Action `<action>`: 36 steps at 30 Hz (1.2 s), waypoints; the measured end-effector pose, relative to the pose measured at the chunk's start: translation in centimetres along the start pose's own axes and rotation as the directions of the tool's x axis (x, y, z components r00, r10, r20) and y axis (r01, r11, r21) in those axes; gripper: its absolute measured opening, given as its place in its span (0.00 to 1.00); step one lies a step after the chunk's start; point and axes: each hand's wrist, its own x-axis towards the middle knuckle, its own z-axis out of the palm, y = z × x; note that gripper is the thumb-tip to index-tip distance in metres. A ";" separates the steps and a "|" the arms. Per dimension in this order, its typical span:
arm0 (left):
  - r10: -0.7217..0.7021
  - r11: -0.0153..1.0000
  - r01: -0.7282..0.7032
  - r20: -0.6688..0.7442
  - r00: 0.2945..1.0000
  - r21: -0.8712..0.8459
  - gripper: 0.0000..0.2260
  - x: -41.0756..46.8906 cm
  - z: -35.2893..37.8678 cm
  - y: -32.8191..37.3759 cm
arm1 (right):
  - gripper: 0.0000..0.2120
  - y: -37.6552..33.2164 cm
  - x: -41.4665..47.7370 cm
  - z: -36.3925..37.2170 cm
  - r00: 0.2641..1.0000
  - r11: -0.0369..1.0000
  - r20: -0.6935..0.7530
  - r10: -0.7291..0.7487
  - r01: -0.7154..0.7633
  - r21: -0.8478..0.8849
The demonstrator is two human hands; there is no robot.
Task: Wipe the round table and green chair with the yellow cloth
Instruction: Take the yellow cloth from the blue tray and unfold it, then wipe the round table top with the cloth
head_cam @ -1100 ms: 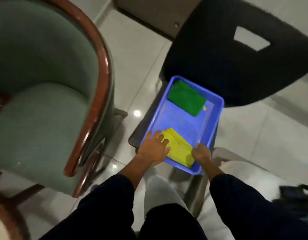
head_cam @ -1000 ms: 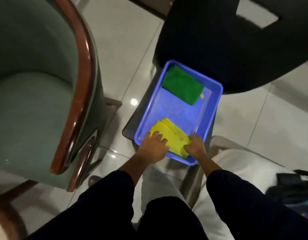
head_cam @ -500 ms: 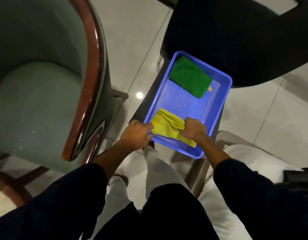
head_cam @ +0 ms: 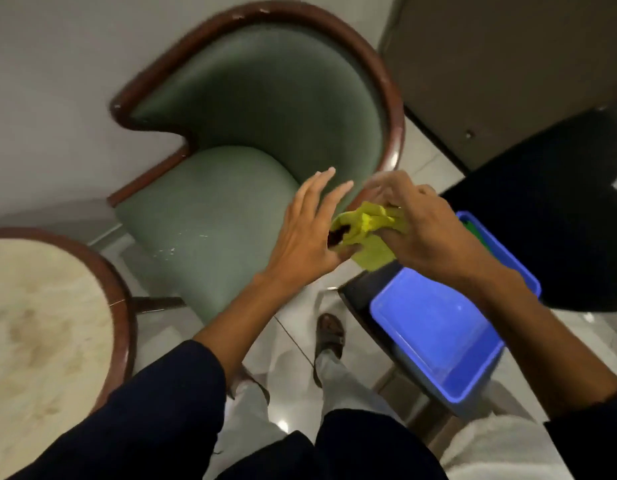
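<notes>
A pale tiled floor is being shown from above, with a plain light wall at the upper left and a dark panel at the upper right. The green chair, upholstered in green with a curved dark wooden rim, is being shown at the centre, and small pale specks are being displayed near the front edge of its seat. The round table, with a mottled light top inside a dark wooden rim, is being cut off by the lower left corner of the view and is standing just beside the chair. A blue tray is being carried on a dark stand at the right, and a strip of green is being glimpsed at its far edge. The yellow cloth is being held bunched in the air between both hands, above the gap between the chair and the near left corner of the tray. The right hand is being closed around the cloth from the right. The left hand is being held with its fingers spread and extended, its palm being pressed against the left end of the cloth. Dark sleeves, pale trousers and a brown sandal are being shown below the hands.
</notes>
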 end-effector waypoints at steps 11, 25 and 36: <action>-0.587 0.723 0.652 0.295 0.754 -0.228 0.16 -19.2 -17.9 -16.4 | 0.10 -16.3 10.3 20.7 0.973 0.950 0.222 0.059 -0.123 0.287; -0.830 0.262 0.916 -0.414 0.374 0.303 0.24 -42.1 -14.4 -44.5 | 0.42 -26.3 6.9 57.8 0.808 0.859 0.319 0.496 -0.510 -0.043; -0.757 0.135 0.943 -0.583 0.295 0.303 0.24 -45.1 -11.0 -47.2 | 0.37 -28.7 27.1 66.7 0.978 0.963 0.138 0.155 -0.118 -0.244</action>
